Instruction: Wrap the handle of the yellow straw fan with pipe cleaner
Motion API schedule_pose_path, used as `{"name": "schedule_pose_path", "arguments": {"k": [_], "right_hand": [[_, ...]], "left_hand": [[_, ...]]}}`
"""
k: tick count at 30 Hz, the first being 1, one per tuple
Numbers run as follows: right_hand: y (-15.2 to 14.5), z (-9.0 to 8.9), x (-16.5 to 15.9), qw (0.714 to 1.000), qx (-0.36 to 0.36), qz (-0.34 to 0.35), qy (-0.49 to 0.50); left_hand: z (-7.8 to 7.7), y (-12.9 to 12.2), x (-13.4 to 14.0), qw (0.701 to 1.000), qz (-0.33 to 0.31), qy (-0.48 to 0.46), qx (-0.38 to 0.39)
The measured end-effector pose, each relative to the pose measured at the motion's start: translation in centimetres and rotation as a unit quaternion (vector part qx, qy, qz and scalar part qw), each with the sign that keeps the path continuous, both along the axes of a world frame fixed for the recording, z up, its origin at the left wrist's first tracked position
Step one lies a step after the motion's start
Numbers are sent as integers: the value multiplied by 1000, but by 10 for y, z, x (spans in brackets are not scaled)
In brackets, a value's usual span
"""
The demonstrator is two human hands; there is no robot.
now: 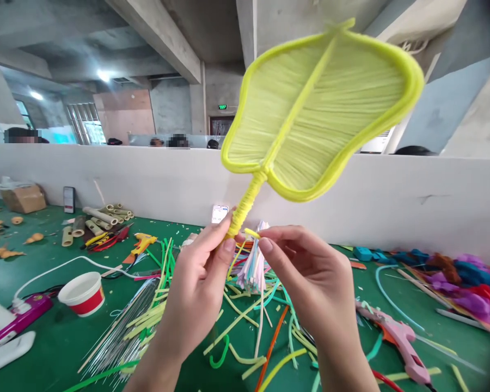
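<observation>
My left hand [200, 283] is closed round the lower handle of a yellow hand fan [347, 109]. The fan tilts up and to the right, with a thick fuzzy rim, a central rib and fine strands across its face. Fuzzy yellow pipe cleaner is coiled round the handle. Between thumb and forefinger, my right hand [314, 272] pinches a short yellow pipe cleaner end [252, 233] just right of the handle. Whether that piece joins the wrapping is hidden by my left fingers. Behind my hands stands a bundle of pale pipe cleaners [253, 269].
On the green table [147, 332] lie loose pipe cleaners, thin wires [120, 321], a paper cup [82, 294] and a purple power strip [20, 321]. A yellow glue gun [142, 243] is left, a pink glue gun [400, 337] right. A white partition [392, 201] runs behind, with people beyond.
</observation>
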State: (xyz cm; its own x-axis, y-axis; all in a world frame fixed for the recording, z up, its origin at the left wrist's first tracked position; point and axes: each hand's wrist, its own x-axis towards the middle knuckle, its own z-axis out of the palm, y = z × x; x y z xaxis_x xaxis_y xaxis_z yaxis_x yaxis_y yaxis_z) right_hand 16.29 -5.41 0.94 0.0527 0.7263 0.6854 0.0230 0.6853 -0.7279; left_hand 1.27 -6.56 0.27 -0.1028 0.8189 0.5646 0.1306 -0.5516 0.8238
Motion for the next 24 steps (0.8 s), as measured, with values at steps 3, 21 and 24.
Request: {"name": "schedule_pose_path", "arguments": {"k": [3, 21, 24], "right_hand": [[-2, 2, 1, 999, 8, -23, -34], [-3, 3, 9, 951, 170, -177, -188], [-2, 2, 10, 947, 178, -176, -202]], "left_hand": [[0, 1, 6, 999, -3, 23, 23], [-5, -1, 21, 999, -39, -13, 1], [-2, -2, 21, 1000, -17, 21, 0]]}}
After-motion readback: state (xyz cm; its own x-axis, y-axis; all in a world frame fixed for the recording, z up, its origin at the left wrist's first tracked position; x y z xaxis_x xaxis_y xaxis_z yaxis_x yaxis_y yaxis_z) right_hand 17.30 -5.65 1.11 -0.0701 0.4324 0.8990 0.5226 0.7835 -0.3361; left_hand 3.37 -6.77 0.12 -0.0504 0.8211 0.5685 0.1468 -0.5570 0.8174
